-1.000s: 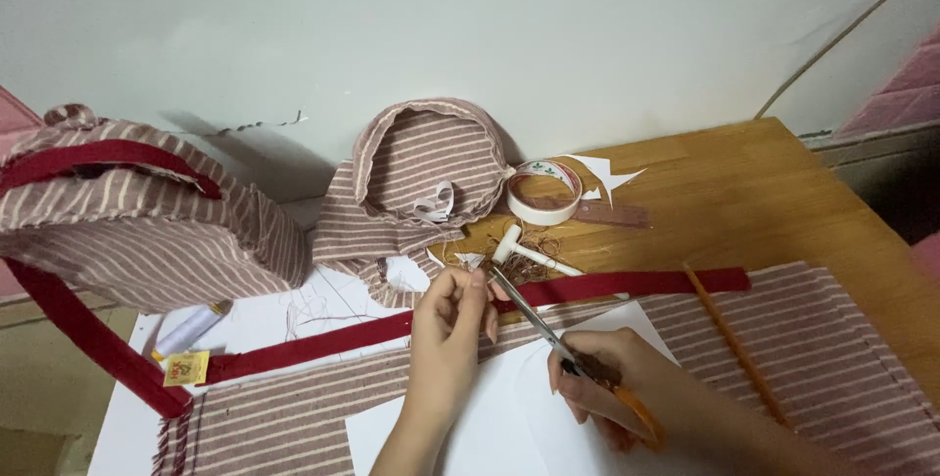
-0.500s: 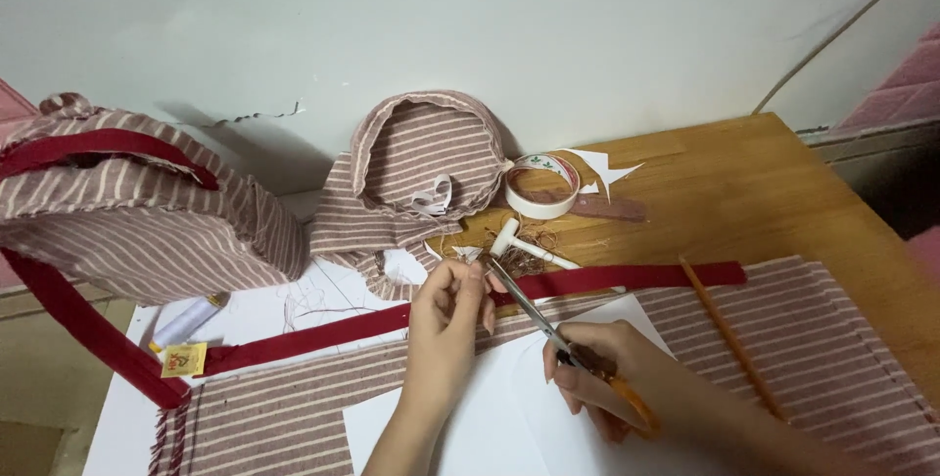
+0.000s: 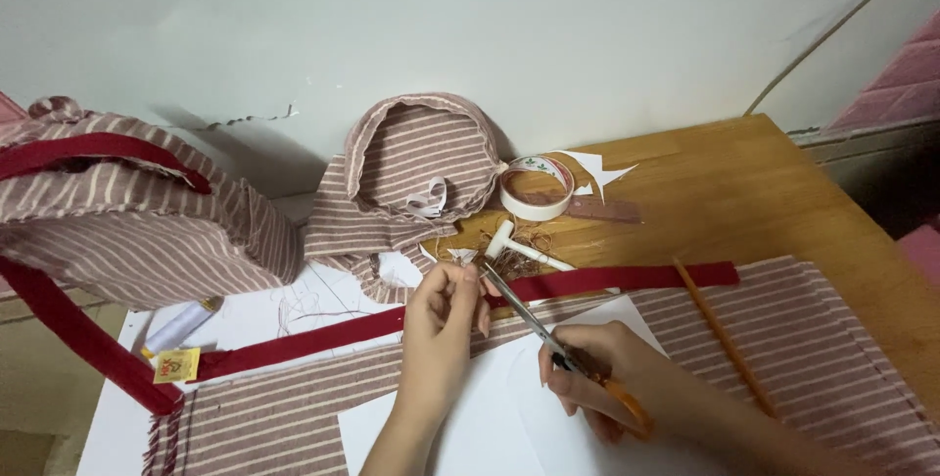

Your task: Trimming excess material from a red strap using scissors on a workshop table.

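Observation:
My right hand [image 3: 602, 383] grips orange-handled scissors [image 3: 548, 339], their blades pointing up and left toward my left hand [image 3: 446, 324]. The left hand's fingertips pinch something small at the blade tips, just above the dark red trim band [image 3: 323, 336]; what they pinch is too small to tell. The band runs along the top edge of a brown and white striped cloth [image 3: 813, 339] spread on the table. A white paper sheet [image 3: 490, 417] lies on the cloth under both hands.
A striped fabric bag [image 3: 127, 221] with red straps sits at the left, a round striped fabric piece [image 3: 421, 158] behind the hands. A tape roll [image 3: 536, 192], white seam ripper [image 3: 514, 241], thread spool [image 3: 181, 324], yellow tape measure [image 3: 176, 365] and orange pencil [image 3: 725, 339] lie around. Wooden table [image 3: 744, 192] at right.
Both hands have barely shifted; the scissors stay at the left fingertips. The view has tilted slightly.

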